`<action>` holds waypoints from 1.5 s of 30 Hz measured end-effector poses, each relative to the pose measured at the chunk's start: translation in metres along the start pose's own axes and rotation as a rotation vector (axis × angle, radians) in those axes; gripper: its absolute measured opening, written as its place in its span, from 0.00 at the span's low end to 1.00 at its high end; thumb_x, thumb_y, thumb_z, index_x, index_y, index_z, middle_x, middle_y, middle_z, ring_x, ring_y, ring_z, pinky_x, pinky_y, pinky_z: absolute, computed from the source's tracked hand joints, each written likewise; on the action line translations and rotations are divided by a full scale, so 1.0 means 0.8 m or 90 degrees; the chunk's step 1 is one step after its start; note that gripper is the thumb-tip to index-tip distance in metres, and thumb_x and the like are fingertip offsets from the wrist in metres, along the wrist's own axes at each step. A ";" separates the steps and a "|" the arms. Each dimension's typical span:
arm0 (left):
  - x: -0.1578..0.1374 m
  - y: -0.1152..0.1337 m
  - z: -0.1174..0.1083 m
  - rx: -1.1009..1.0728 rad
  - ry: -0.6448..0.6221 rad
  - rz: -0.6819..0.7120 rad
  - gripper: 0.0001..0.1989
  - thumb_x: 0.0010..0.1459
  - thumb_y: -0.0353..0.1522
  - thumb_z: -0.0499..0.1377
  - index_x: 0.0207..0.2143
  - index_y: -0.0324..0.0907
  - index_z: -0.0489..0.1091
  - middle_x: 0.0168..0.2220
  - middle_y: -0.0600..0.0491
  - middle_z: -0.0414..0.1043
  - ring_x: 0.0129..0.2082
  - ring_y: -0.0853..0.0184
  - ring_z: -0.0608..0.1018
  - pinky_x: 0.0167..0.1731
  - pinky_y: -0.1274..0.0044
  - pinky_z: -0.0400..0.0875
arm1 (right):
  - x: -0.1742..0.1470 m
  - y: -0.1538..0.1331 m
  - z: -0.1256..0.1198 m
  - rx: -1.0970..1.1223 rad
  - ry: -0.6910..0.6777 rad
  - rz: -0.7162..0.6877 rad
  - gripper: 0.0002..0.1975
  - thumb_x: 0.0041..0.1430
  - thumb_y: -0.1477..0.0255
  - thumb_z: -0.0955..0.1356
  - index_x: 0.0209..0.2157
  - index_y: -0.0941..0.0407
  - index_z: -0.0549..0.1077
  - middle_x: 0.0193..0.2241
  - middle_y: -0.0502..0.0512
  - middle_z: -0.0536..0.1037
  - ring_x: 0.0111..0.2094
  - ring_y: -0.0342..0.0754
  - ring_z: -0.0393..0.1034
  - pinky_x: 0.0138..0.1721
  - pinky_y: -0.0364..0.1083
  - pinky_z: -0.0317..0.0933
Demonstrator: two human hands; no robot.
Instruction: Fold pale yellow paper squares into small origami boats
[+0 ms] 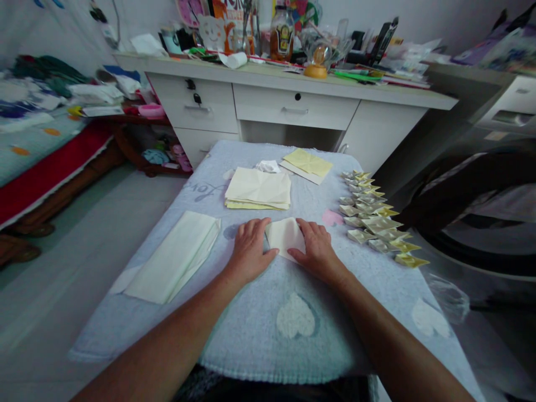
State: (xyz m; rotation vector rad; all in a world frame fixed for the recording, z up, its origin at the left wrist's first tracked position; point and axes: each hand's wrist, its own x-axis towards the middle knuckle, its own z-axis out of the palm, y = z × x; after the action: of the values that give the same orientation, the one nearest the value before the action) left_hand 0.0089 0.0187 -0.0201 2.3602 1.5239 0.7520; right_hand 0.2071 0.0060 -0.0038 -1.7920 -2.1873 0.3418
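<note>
Paper (pixel 285 237), part-folded, is flattened by left hand (pixel 250 245), right hand (pixel 317 245) (both unclenched); boats (pixel 380 224) right of it seemingly finished, stack (pixel 256 187) beyond it unmade.

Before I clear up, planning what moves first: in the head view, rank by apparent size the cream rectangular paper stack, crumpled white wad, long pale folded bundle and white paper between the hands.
1. Long pale folded bundle, though nearer the camera
2. Cream rectangular paper stack
3. White paper, partly covered
4. Crumpled white wad
</note>
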 end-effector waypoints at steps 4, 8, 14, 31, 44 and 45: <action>0.000 0.003 -0.001 0.002 -0.006 -0.012 0.37 0.51 0.36 0.64 0.60 0.39 0.53 0.56 0.41 0.64 0.56 0.52 0.65 0.56 0.60 0.58 | 0.000 0.004 0.003 0.112 0.028 -0.006 0.36 0.51 0.70 0.71 0.61 0.57 0.58 0.49 0.63 0.69 0.49 0.59 0.63 0.51 0.60 0.58; 0.000 0.006 -0.005 -0.048 -0.023 -0.026 0.41 0.50 0.33 0.65 0.62 0.41 0.49 0.56 0.42 0.64 0.56 0.51 0.66 0.56 0.59 0.59 | -0.002 0.005 0.008 0.300 0.091 -0.033 0.39 0.50 0.76 0.70 0.63 0.52 0.54 0.50 0.60 0.66 0.43 0.51 0.67 0.46 0.53 0.64; -0.002 0.008 -0.003 -0.185 0.004 -0.029 0.49 0.47 0.28 0.65 0.65 0.45 0.41 0.56 0.43 0.59 0.52 0.57 0.69 0.54 0.61 0.63 | -0.003 0.004 0.010 0.632 0.037 0.075 0.44 0.49 0.72 0.70 0.64 0.50 0.47 0.50 0.58 0.69 0.32 0.44 0.71 0.35 0.48 0.68; 0.009 0.036 -0.016 -0.842 -0.055 -0.326 0.10 0.51 0.35 0.63 0.33 0.37 0.70 0.29 0.54 0.73 0.28 0.71 0.74 0.31 0.78 0.69 | -0.006 -0.022 -0.002 1.037 -0.010 0.118 0.36 0.43 0.69 0.77 0.53 0.51 0.61 0.42 0.54 0.79 0.40 0.51 0.76 0.43 0.51 0.69; 0.004 0.031 -0.021 -0.718 -0.105 -0.248 0.21 0.52 0.31 0.60 0.49 0.43 0.61 0.25 0.62 0.67 0.20 0.74 0.68 0.22 0.82 0.58 | -0.006 0.003 -0.012 0.832 0.038 0.165 0.21 0.51 0.61 0.72 0.45 0.55 0.69 0.25 0.45 0.67 0.25 0.42 0.64 0.25 0.41 0.57; 0.003 0.030 -0.020 -0.678 -0.105 -0.224 0.20 0.53 0.31 0.59 0.49 0.43 0.61 0.25 0.61 0.67 0.20 0.74 0.67 0.23 0.82 0.58 | -0.006 0.005 -0.010 0.787 0.041 0.150 0.21 0.51 0.62 0.71 0.45 0.55 0.69 0.24 0.45 0.66 0.24 0.42 0.63 0.25 0.40 0.56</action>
State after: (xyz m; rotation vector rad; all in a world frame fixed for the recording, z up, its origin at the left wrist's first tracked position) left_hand 0.0201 0.0091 0.0051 1.2913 1.0122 0.9250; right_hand 0.2144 0.0022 0.0021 -1.2286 -1.1482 1.2948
